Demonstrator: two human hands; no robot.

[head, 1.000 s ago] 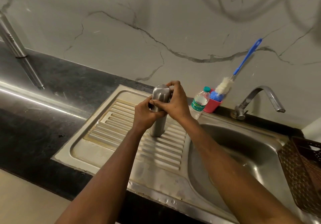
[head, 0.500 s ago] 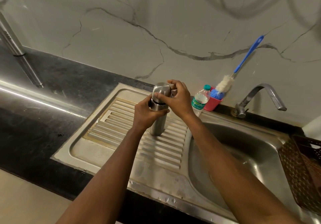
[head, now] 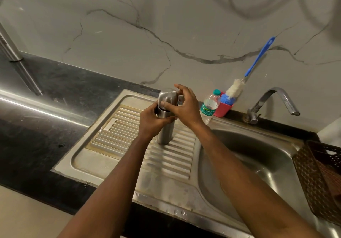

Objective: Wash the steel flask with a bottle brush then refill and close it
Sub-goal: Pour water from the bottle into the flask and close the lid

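My left hand [head: 152, 121] grips the flask [head: 165, 133] steady so my right hand [head: 185, 105], pinching the cap [head: 168, 96], can twist it.

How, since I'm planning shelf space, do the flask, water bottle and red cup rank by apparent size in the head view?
1. flask
2. water bottle
3. red cup
The flask stands nearer the camera, so its lead may be partly nearness.

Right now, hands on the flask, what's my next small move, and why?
Probably lift the cap clear with the right hand: a dark gap shows above the flask body, the left hand steadies it, and the bottle brush stands untouched.
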